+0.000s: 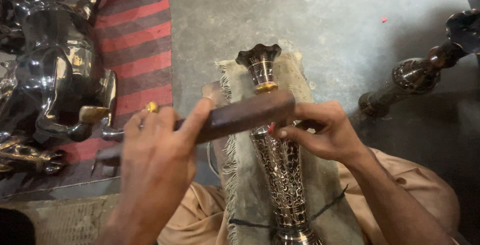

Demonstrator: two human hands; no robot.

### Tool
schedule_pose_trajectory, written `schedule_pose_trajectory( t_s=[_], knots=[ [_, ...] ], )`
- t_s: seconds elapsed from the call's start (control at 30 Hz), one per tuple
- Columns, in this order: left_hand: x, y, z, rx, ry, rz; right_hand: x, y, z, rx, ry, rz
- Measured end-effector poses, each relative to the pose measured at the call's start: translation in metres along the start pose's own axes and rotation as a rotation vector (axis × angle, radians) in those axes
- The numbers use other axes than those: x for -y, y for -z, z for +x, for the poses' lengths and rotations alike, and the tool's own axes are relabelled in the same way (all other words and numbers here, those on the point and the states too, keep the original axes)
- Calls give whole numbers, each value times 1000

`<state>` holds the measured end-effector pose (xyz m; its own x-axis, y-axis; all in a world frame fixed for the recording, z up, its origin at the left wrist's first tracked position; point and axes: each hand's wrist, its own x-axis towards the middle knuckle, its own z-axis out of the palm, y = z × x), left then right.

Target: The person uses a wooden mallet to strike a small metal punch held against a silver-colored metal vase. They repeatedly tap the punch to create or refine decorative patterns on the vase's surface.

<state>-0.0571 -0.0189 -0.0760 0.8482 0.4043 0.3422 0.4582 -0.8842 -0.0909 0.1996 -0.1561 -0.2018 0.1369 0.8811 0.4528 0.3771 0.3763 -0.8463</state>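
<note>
Brass engraved vase (281,167) lies on a grey fringed cloth (320,185). Left hand (155,167) has its grip closed around a wooden block (240,116); right hand (325,132) pinches a small tool against the vase.

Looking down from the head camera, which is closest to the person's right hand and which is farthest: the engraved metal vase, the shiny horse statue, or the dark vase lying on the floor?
From the right hand:
1. Engraved metal vase, touching the fingers, lying on the cloth in the middle.
2. Dark vase, up and to the right on the floor.
3. Shiny horse statue, far left by the striped rug.
</note>
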Motion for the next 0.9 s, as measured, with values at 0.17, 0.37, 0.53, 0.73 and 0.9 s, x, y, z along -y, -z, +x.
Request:
schedule_pose_trajectory(
  t_s=[0.17,0.37,0.53,0.73,0.9],
  knots=[
    [-1,0,3,21,51,-160,2,0,-1,-15,-58,-6],
    [-1,3,7,9,45,-135,-1,-1,1,-2,-11,66],
    [-2,4,8,-13,61,-191,-2,0,0,3,-2,-10],
    [0,2,9,-41,41,-200,0,0,6,19,-36,12],
    [2,-1,10,-67,-5,-125,5,0,5,28,-20,67]
  ],
)
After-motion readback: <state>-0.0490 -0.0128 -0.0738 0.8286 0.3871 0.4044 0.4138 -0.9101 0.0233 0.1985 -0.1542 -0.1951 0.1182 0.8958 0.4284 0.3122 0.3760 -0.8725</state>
